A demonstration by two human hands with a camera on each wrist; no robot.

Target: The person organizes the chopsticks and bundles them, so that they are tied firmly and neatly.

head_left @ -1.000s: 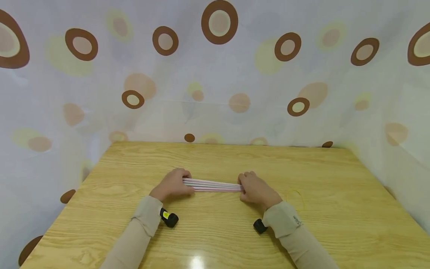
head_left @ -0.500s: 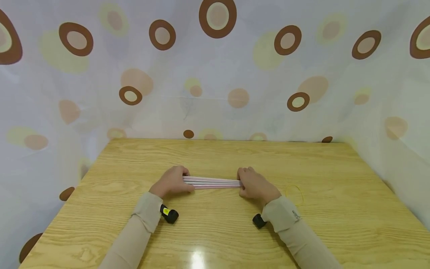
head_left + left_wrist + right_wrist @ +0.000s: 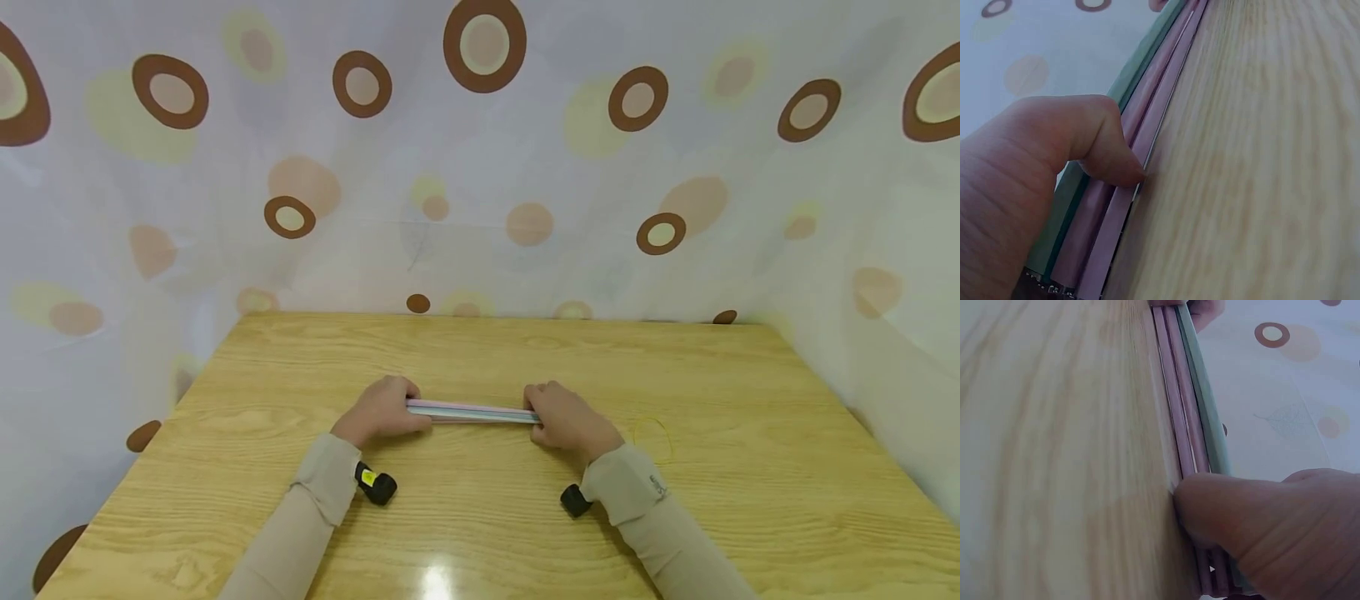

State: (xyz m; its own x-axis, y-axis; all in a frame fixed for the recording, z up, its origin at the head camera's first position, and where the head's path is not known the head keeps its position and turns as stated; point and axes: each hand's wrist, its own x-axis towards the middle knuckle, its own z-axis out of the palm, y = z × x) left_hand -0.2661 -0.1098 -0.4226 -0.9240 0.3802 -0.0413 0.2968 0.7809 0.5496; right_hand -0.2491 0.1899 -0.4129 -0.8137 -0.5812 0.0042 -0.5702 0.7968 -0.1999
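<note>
A small bundle of long pastel pencils [image 3: 472,412] stretches level between the two hands, low over the wooden table. My left hand [image 3: 382,408] grips its left end, the thumb bent across the near side. At the opposite end my right hand [image 3: 566,417] grips the pencils with its thumb in front and fingers behind. The left wrist view shows a green pencil [image 3: 1141,65] on top and pink pencils [image 3: 1154,122] below it, with dark, lettered ends near the palm. In the right wrist view the thumb presses across the pink pencils [image 3: 1175,400]. Other pencils are hidden behind these.
A thin yellow rubber band [image 3: 670,437] lies on the wooden table [image 3: 480,517], right of the right hand. Patterned cloth [image 3: 480,167] hangs behind the table and at both sides. Small black cameras [image 3: 378,487] sit at both wrists.
The bundle has been turned or shifted between the fingers: a light blue-green band now shows where white and pink edges were. Both hands stay nearly in place; the right sits slightly further left.
</note>
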